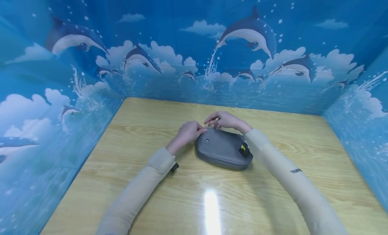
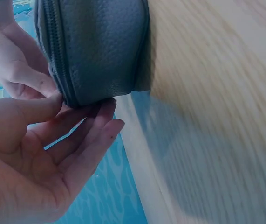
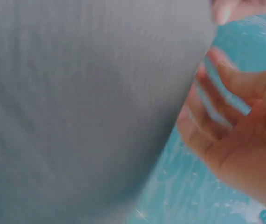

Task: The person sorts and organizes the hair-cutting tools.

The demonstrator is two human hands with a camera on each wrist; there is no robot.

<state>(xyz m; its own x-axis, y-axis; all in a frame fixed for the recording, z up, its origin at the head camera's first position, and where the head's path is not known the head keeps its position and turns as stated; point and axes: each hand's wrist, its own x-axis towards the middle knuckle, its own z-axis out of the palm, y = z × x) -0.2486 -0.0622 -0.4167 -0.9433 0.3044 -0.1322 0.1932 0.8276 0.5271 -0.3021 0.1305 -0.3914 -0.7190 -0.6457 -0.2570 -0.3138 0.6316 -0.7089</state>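
A grey zippered pouch (image 1: 224, 147) with a pebbled surface lies on the table, a small metal snap (image 1: 207, 140) near its left end. At its far left corner, my left hand (image 1: 188, 131) pinches the edge. The left wrist view shows that thumb beside the zipper (image 2: 57, 51), with the fingers beneath the pouch's end. My right hand (image 1: 226, 120) is over the far edge, close to the left fingertips. Its fingers are loosely bent and spread along the pouch's edge in the right wrist view, with no object visible between them.
The pouch rests on a light wood-grain table (image 1: 145, 127). Blue backdrop sheets (image 1: 182, 33) printed with dolphins and clouds rise behind the table and at both sides. A dark wrist camera (image 1: 244, 149) shows beneath the right cuff, over the pouch's right end.
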